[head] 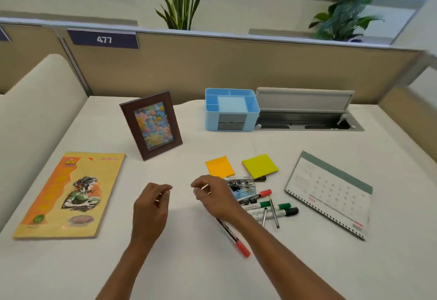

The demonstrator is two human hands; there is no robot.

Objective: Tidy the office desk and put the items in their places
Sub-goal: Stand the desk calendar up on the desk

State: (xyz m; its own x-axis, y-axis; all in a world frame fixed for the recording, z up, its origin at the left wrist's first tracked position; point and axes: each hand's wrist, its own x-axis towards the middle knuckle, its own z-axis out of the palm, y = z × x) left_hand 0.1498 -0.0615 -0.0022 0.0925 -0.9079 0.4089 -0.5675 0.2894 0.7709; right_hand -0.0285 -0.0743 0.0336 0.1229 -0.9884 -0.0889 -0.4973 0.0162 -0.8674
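The near edge of the tabletop [189,273] lay bare. From it a lane ran up the middle, between the book [71,195] at the left edge and the heap of markers [267,207]. A red pen [234,238] slanted out of that heap toward the near edge. Farther back, a gap stood between the upright picture frame [151,124] and the blue organizer [231,110]. The calendar [331,195] filled the right side.

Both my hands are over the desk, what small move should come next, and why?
Probably lower the right hand onto the loose markers beside it and grip one: it seems to hold nothing, and the blue desk organizer behind them has open compartments.
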